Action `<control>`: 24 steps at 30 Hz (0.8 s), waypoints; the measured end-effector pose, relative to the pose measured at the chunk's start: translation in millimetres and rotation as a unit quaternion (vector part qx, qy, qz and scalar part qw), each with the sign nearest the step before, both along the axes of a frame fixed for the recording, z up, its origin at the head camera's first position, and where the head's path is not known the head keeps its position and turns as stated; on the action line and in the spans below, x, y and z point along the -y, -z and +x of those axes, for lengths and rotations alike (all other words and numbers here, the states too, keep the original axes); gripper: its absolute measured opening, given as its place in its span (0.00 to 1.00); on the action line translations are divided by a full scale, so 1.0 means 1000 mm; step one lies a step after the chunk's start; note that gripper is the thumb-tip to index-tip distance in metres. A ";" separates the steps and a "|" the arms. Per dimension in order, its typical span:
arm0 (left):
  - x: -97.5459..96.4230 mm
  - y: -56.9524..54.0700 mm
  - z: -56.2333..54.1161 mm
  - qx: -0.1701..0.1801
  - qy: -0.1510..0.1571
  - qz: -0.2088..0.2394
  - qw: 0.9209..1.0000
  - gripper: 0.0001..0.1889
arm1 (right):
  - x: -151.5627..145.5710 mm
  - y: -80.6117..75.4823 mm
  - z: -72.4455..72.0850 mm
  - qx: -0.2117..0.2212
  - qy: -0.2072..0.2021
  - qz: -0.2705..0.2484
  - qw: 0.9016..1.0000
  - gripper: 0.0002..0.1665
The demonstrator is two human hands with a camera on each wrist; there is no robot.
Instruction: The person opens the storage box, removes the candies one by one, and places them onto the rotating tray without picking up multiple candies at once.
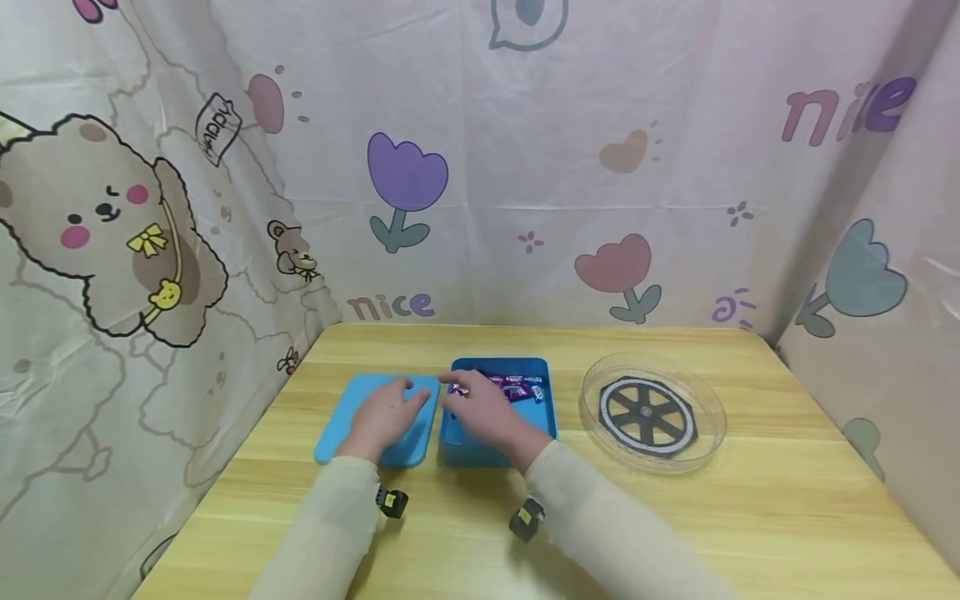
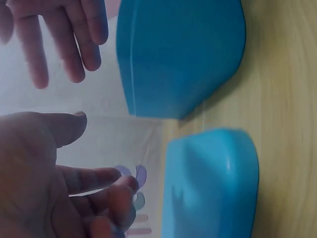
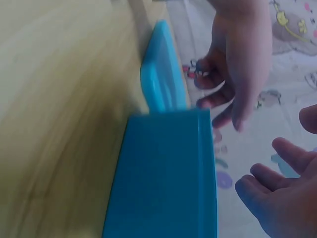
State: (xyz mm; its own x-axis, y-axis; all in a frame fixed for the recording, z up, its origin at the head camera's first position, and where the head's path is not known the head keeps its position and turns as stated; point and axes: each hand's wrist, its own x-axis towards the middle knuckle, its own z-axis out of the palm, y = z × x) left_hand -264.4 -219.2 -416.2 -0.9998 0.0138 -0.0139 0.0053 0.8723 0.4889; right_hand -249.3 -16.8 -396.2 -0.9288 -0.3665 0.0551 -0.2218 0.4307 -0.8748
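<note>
Printed curtains (image 1: pixel 510 283) wrap round a pale wooden table (image 1: pixel 637 525), and right away the head view has the best seat: only from up there do the purple-wrapped sweets (image 1: pixel 517 389) show, bunched towards the back of the open box (image 1: pixel 476 454). It alone also catches the clear round dish (image 1: pixel 717 433) off to the right, a dark spoked wheel (image 1: pixel 647 414) lying in it. Over to the wrist views, down low, and they bring something else: the box's plain, tall outer wall, and open air between it and the fingers.

What a blue pair! Box in deeper blue, squared with softened corners, front and centre; just left of it the lid (image 1: pixel 341 429), lighter, flat on the table, its edge thick and rounded.

Now the hands, both empty. Left hand (image 1: pixel 381 417) hovers over the lid, thumb apart, fingers loosely bent, a wide grip round nothing. Right hand (image 1: pixel 483 410) hangs above the box's left side, fingers reaching forward and parted, equally wide, its sleeve (image 1: pixel 600 508) slanting in from the right.
</note>
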 end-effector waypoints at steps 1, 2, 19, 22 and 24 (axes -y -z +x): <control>-0.004 0.000 -0.001 0.004 0.001 0.000 1.000 0.40 | -0.004 0.001 -0.002 0.000 0.005 0.004 1.000 0.26; -0.008 0.000 -0.002 0.006 0.003 -0.001 1.000 0.40 | -0.008 0.001 -0.004 -0.004 0.009 0.009 1.000 0.26; -0.051 0.013 -0.010 0.002 0.010 -0.012 1.000 0.28 | -0.056 0.026 -0.036 -0.063 0.049 0.094 0.992 0.28; -0.054 0.017 -0.012 -0.003 0.011 -0.013 1.000 0.26 | -0.062 0.029 -0.041 -0.079 0.047 0.122 0.988 0.29; -0.055 0.019 -0.013 -0.005 0.011 -0.009 1.000 0.26 | -0.065 0.030 -0.044 -0.085 0.047 0.141 0.985 0.29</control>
State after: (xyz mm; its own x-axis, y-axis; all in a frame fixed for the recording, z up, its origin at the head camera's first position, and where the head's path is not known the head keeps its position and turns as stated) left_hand -277.7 -163.7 -435.1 -0.9993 0.0363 -0.0041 0.0301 0.8810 0.4722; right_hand -293.0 47.9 -426.4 -0.9454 -0.3027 0.1210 -0.3025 0.6765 -0.6714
